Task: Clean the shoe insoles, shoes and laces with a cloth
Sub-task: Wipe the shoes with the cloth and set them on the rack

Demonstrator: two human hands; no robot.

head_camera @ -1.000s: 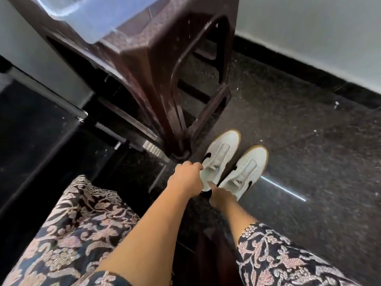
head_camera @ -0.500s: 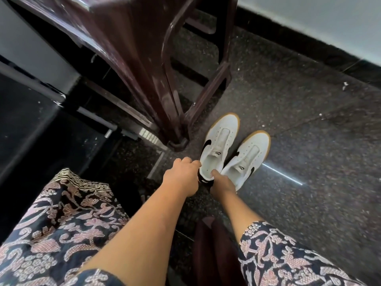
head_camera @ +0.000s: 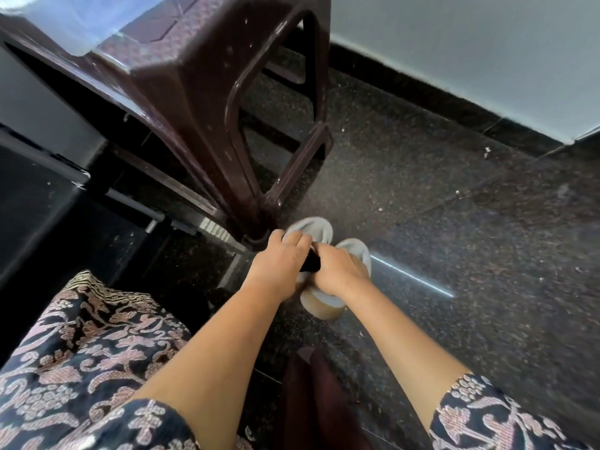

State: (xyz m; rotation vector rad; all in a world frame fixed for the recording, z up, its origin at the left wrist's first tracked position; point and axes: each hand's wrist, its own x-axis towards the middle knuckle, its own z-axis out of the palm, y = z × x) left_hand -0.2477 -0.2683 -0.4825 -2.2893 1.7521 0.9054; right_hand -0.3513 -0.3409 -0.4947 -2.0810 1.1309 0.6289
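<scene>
Since the earlier frame the white gum-soled sneakers (head_camera: 313, 226) are tipping heel-up beside the dark brown plastic stool (head_camera: 201, 131); we are curling left hand (head_camera: 279, 266) and right hand (head_camera: 337, 271) round their collars, lifting evenly.

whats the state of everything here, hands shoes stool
stool, upright on floor
stool-side shoe, gripped, toe pointing away
outer shoe, gripped, heel tipped so tan sole shows
left grip, curled on stool-side shoe
right grip, curled round outer shoe
</scene>
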